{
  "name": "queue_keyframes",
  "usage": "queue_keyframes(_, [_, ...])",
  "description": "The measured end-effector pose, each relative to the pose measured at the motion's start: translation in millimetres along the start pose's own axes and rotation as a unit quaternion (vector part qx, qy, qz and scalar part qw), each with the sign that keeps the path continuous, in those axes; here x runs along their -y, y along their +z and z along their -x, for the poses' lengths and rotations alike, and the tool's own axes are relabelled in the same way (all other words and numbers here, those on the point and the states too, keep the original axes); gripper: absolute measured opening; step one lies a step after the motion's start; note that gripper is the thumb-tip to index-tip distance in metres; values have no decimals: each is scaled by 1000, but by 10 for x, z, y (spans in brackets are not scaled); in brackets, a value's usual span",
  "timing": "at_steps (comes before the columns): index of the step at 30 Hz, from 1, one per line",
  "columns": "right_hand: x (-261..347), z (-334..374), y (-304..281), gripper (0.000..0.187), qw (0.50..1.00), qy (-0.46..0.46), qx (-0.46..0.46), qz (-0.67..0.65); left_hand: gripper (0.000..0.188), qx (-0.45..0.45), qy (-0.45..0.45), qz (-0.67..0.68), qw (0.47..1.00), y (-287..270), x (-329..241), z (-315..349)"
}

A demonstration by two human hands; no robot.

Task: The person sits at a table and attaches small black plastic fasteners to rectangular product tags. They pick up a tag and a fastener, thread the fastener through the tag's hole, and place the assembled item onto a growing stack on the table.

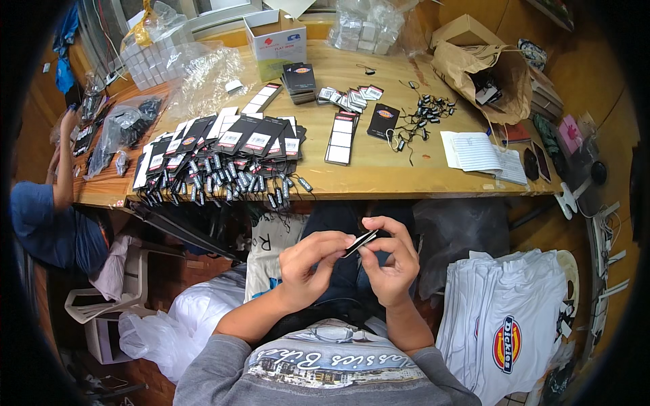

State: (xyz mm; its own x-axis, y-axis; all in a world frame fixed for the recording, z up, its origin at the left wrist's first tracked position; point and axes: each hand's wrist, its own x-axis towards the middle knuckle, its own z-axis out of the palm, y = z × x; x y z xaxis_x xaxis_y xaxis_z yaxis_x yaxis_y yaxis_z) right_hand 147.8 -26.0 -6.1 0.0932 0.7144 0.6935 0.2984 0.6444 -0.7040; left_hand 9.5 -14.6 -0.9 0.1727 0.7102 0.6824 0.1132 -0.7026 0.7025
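Observation:
My left hand (310, 260) and my right hand (391, 260) meet over my lap, below the table's front edge. Together they pinch a small black hang tag (359, 243) seen edge-on, held between the fingertips of both hands. On the wooden table (379, 172) ahead lies a fanned row of several black tags with white labels (230, 145), their strings and plastic ends hanging over the front edge. A short stack of tags (340, 139) and a single black tag (383, 120) lie further right, beside a tangle of black string fasteners (423, 115).
A brown paper bag (497, 78), an open notebook (482, 154), a cardboard box (276, 42) and clear bags of small white boxes (159, 57) stand on the table. A pile of folded white T-shirts (504, 325) sits at my right. Another person (51, 203) sits at far left.

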Motion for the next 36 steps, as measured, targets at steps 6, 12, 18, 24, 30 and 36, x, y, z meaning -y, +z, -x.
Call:
queue_keyframes(6, [-2,14,29,15,999,5,2,-54,24,-3,71,-7,997,-9,39,24])
queue_keyframes(12, [-28,-32,-75,13,997,-31,66,-26,31,67,78,-35,994,-79,-16,-61])
queue_keyframes(18, [-25,-10,-56,13,994,-2,79,-81,27,76,74,-8,994,-105,95,11])
queue_keyframes(24, [-54,-58,-51,18,992,-41,92,-70,13,84,-49,149,984,-137,78,5])
queue_keyframes(30, [-61,-8,-67,22,985,-7,102,-138,9,135,-274,347,886,-166,71,-87])
queue_keyframes(36, [-110,62,-48,26,977,52,94,-183,4,136,-240,262,925,-101,143,-18])
